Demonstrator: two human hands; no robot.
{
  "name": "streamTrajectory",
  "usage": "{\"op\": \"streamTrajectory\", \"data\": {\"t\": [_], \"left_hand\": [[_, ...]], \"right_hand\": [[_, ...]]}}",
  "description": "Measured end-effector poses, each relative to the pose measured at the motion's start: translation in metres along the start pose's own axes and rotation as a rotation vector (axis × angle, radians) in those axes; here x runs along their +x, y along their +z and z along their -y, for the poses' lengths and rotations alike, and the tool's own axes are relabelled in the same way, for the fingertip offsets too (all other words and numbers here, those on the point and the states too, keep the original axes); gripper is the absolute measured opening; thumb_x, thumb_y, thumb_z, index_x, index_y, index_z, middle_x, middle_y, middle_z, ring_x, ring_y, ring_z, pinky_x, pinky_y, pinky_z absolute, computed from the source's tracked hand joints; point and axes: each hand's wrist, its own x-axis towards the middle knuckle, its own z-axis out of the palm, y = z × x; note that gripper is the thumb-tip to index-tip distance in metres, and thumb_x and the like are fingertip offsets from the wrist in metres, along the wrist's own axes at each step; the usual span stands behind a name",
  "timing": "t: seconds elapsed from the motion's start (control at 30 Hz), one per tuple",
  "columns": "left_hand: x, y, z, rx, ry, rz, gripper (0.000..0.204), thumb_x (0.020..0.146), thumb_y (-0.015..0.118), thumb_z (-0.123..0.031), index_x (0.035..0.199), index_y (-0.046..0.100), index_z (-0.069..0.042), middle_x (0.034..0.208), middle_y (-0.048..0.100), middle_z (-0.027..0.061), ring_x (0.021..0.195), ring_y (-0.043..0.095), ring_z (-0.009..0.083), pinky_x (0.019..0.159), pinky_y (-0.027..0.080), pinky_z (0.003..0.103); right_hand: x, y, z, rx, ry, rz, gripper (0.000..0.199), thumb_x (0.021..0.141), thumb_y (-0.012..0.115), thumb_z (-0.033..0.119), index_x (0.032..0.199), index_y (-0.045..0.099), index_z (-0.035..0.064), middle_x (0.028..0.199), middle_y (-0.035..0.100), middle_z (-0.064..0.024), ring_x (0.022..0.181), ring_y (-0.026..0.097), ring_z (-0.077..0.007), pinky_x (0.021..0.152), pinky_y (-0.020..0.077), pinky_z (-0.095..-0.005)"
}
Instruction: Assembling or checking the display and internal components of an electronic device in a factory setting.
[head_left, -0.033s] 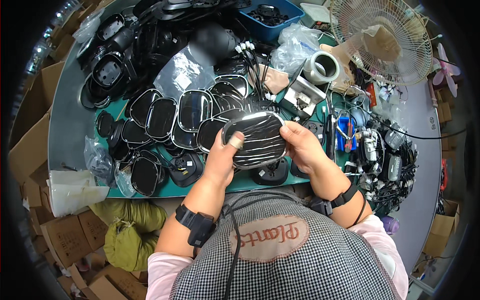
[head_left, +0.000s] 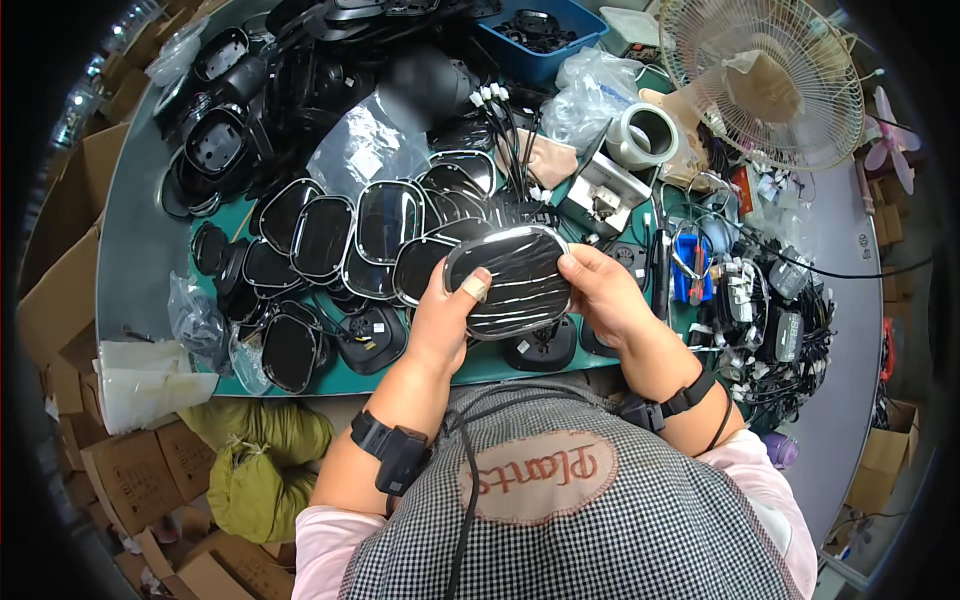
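Observation:
A rounded, glossy dark mirror panel [head_left: 515, 285] with a bright silver rim is held up between my hands, its face showing pale streaked reflections. Around its left edge my left hand [head_left: 448, 318] is closed, the thumb, wrapped in a light bandage, pressing on the face. My right hand [head_left: 606, 295] pinches the opposite edge with the thumb on top; the fingers underneath are hidden. Just beyond and to the left lies a spread of similar rimmed panels [head_left: 323, 236], overlapping on the green mat. Below the held panel, a black housing part [head_left: 542, 346] rests near the table edge.
Black plastic housings [head_left: 215, 140] pile up at the far left, beside a clear plastic bag [head_left: 368, 145]. A blue bin [head_left: 540, 55] of dark parts stands at the back. Rightward are a metal fixture [head_left: 605, 190], a fan [head_left: 765, 85], a blue tray [head_left: 690, 265] and bundled cables [head_left: 770, 340].
The held mirror panel has tilted very slightly, shifting its reflections. Both hands keep their grip in nearly the same place.

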Motion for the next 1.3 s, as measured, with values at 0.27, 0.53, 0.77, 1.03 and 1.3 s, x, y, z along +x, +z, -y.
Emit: {"op": "streamTrajectory", "data": {"t": [0.27, 0.53, 0.77, 1.03, 1.3], "left_hand": [[-0.013, 0.002, 0.007, 0.228, 0.14, 0.073, 0.056, 0.089, 0.069, -0.016, 0.136, 0.045, 0.001, 0.122, 0.06, 0.0101, 0.11, 0.058, 0.0169, 0.097, 0.046, 0.031], [-0.013, 0.012, -0.011, 0.799, 0.741, 0.225, 0.06, 0.087, 0.071, -0.047, 0.126, 0.058, -0.004, 0.119, 0.063, 0.0127, 0.109, 0.06, 0.0205, 0.096, 0.047, 0.032], [-0.028, 0.032, -0.018, 0.435, 0.534, 0.329, 0.033, 0.095, 0.063, -0.019, 0.121, 0.06, 0.0, 0.121, 0.064, 0.0168, 0.109, 0.062, 0.0216, 0.097, 0.048, 0.033], [-0.036, 0.031, 0.001, 0.823, 0.736, 0.299, 0.04, 0.085, 0.074, -0.022, 0.115, 0.056, 0.0, 0.111, 0.063, 0.018, 0.101, 0.062, 0.027, 0.09, 0.05, 0.036], [-0.031, 0.031, 0.006, 1.549, 0.905, 0.569, 0.055, 0.063, 0.078, -0.01, 0.115, 0.063, -0.003, 0.108, 0.068, 0.013, 0.098, 0.067, 0.0309, 0.081, 0.053, 0.037]], "right_hand": [[-0.002, 0.006, -0.004, -0.545, -0.405, -0.174, 0.057, 0.1, 0.053, 0.045, 0.135, 0.051, -0.0004, 0.126, 0.058, -0.015, 0.109, 0.057, -0.0173, 0.094, 0.0453, -0.0312], [-0.013, 0.021, -0.004, -0.302, -0.598, -0.21, 0.036, 0.095, 0.052, 0.031, 0.098, 0.068, -0.001, 0.088, 0.064, -0.0035, 0.079, 0.055, -0.0095, 0.074, 0.0438, -0.0252], [-0.014, 0.02, -0.009, -0.349, -0.79, -0.215, 0.036, 0.096, 0.051, 0.029, 0.09, 0.069, -0.0011, 0.083, 0.067, -0.0083, 0.076, 0.061, -0.0156, 0.072, 0.0482, -0.0289], [-0.021, 0.002, 0.001, -0.741, -1.117, -0.086, 0.022, 0.076, 0.078, 0.022, 0.078, 0.065, 0.0046, 0.075, 0.066, -0.0103, 0.065, 0.066, -0.0259, 0.058, 0.0523, -0.0346], [-0.053, -0.029, -0.02, -1.15, -1.382, 0.123, 0.051, 0.073, 0.078, 0.048, 0.094, 0.064, 0.0043, 0.095, 0.065, -0.0115, 0.075, 0.066, -0.0256, 0.065, 0.0537, -0.0364]]}}
